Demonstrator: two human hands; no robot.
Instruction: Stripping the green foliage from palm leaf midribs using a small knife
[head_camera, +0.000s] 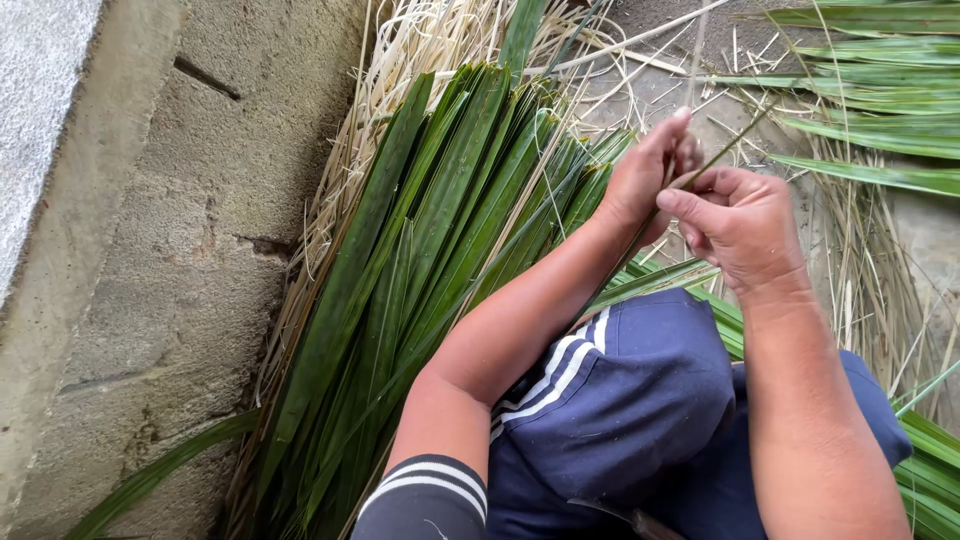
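Leaf strip (722, 152), thin and green, sits pinched between both hands above the person's lap, its free end pointing up and right toward the far side of the floor. Left hand (645, 180) is closed on it, thumb and fingers pressed together around the near end. Right hand (740, 225) is curled, thumb pinning the strip against the forefinger just beside the left.

Judgement on handling: very light, flexible along its length, probably springy and splits easily along the grain; edges may be sharp. Best gripped close to where the two hands meet, short span, so it does not whip or tear.

Bundle of long green leaves (440, 230) lies on the floor along the concrete wall (170, 250), dry pale fibres (410, 45) beneath and beyond it. More fronds (880, 90) at the far right.
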